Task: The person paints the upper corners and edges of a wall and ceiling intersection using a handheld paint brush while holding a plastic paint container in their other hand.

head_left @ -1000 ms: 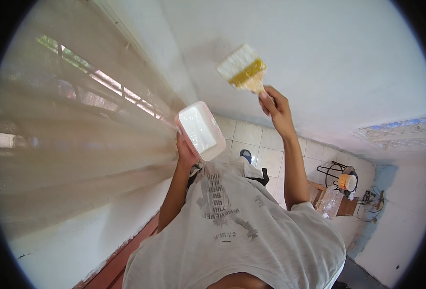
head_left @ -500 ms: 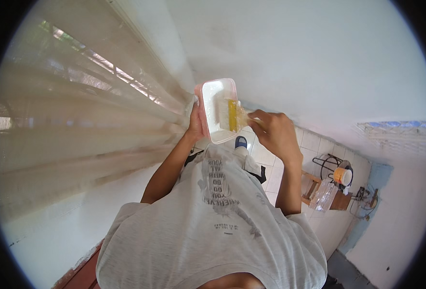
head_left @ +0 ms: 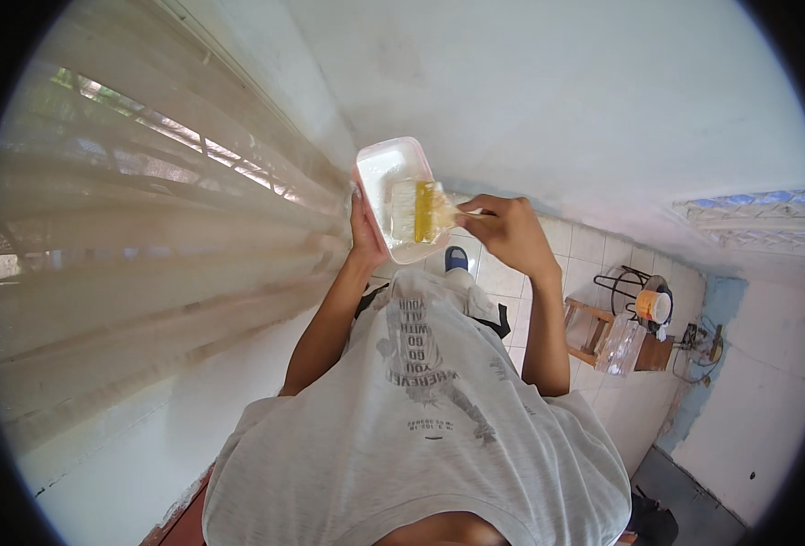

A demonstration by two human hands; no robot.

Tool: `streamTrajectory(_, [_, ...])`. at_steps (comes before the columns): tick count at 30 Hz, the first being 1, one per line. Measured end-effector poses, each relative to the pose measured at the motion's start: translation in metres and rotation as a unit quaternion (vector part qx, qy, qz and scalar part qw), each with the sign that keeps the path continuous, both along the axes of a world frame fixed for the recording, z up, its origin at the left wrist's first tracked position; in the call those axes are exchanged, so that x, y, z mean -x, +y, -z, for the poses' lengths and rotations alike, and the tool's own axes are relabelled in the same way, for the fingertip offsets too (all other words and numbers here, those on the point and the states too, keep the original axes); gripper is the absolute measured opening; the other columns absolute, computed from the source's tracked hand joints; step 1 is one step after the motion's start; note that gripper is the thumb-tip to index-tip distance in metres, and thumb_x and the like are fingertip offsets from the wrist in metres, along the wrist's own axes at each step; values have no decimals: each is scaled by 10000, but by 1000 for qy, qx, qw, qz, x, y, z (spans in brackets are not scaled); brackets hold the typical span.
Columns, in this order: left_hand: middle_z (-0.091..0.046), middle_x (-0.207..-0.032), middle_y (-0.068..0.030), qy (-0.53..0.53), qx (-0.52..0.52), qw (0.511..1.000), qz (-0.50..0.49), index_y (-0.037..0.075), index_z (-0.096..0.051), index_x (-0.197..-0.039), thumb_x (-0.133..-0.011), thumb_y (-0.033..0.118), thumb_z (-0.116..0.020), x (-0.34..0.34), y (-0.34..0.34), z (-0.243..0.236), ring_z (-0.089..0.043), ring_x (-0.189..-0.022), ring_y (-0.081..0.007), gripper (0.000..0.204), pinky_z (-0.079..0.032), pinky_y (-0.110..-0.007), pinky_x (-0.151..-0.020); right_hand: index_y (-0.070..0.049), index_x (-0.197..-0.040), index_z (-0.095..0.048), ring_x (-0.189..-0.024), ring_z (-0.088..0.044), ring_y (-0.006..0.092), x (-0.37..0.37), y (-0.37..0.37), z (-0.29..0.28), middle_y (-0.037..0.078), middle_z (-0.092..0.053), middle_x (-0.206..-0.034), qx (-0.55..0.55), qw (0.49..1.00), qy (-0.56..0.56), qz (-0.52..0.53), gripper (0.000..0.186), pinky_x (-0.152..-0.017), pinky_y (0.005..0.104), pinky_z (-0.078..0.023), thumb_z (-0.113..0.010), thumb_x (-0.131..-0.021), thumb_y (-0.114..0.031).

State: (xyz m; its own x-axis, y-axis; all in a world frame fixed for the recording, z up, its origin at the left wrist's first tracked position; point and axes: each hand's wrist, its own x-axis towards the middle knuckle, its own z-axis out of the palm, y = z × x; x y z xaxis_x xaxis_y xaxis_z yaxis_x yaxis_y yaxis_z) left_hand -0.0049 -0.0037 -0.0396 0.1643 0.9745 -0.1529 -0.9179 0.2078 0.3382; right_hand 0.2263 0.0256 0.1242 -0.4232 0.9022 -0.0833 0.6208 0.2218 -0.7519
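My left hand (head_left: 364, 232) grips a pinkish plastic tub (head_left: 375, 162) by its left side, holding it up in front of my chest. White paint coats the inside of the tub. A wide paintbrush (head_left: 427, 211) with pale bristles and a yellow band reaches into the tub, bristles pointing left against the paint. My right hand (head_left: 509, 232) is closed round the brush's handle, to the right of the tub. White paint smears mark the brush where band meets handle. The fingertips of my left hand are partly hidden behind the tub.
A beige curtain (head_left: 147, 237) hangs along the left. A whitish wall (head_left: 548, 100) rises ahead. On the tiled floor (head_left: 502, 273) at right stand a small wooden stool (head_left: 589, 329), a white-and-orange bucket (head_left: 654, 307), a clear plastic sheet (head_left: 619, 346) and some dark cables (head_left: 701, 350).
The tub has shifted slightly left and tilted. The brush has moved left, with more of its bristles over the tub's inside. Both hands keep their holds.
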Motion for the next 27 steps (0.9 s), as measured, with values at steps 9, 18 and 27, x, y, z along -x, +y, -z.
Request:
streamTrajectory(9, [-497,-1561,-104,-29,15,999,-29,142,-394,-1582,-1049,668,-396,9,3,-5,-525,-1409,-299,750,-451,-502,-1177,-8,-1015,-736,-562,-337,33,-33,-25,46,-59,-444,-625,216,936,268,71,286,-524,238,-257,-663,-1052,-282])
streamTrajectory(18, [-494,-1562,-104,15,27,997,-76,136,-385,-1592,-1067,653,-368,7,1,-19,-513,-1411,-322,737,-427,-518,-1185,10,-1108,-729,-533,-306,22,-14,-32,61,-96,-359,-583,344,847,406,5,388,-499,231,-241,-566,-1092,-342])
streamTrajectory(27, [-506,-1540,-147,105,-12,994,-35,82,-349,-1593,-1062,652,-327,17,-10,-40,-535,-1400,-312,779,-473,-490,-1158,-76,-1057,-744,-589,-633,294,7,-8,-56,119,-630,-620,-40,994,-104,4,222,-578,424,-465,-721,-963,-276])
